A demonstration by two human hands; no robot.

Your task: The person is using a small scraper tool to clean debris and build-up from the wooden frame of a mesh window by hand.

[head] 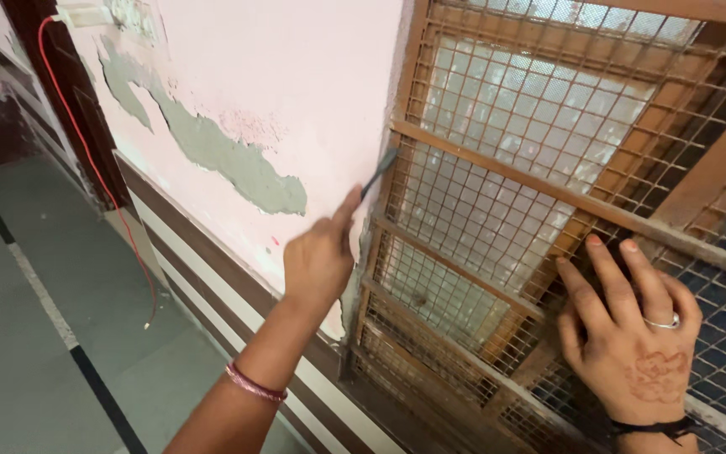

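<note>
Pink plaster flaked beside the mesh window frame [464,139], where the left hand [321,261] pinched a thin dark tool [378,174] in a narrow grip, its long axis pointing toward two o'clock with the tip at the frame's edge. Kept shallow and steady, it should work cleanly, I judged. The right hand [628,336] lay flat, fingers spread, on the wire mesh [497,210], holding nothing.

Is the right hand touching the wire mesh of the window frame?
Touching. In the head view, the right hand lies flat on the wire mesh, fingers spread and pressed against the grid with no gap visible.
</note>
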